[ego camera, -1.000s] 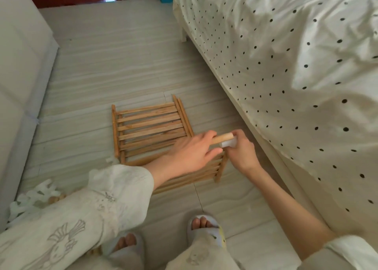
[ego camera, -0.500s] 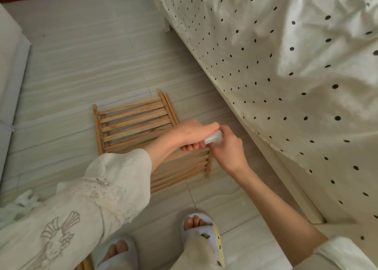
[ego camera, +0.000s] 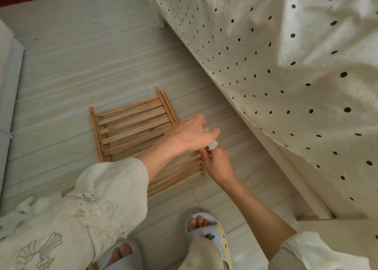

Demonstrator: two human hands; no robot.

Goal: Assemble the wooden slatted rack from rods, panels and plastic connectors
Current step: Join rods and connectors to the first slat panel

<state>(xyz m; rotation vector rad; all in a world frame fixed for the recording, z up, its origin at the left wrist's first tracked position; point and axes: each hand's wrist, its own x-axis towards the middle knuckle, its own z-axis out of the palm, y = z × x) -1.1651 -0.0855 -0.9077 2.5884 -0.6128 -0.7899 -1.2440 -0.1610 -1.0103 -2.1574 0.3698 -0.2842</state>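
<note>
White plastic connector [ego camera: 212,144] pinched by both the left hand [ego camera: 191,135] and right hand [ego camera: 217,163], over wooden slatted panels [ego camera: 131,126] on the floor [ego camera: 81,65], beside the bed [ego camera: 286,65].

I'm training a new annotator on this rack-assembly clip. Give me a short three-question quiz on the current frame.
1. True or false: the wooden slatted panels lie flat on the pale tiled floor.
2. Which hand reaches across from the sleeved arm: the left hand or the right hand?
3. The small translucent white plastic connector sits: A) between both hands, B) on the polka-dot bedsheet, C) by the slippers?

Key: 1 true; 2 left; 3 A.
</note>
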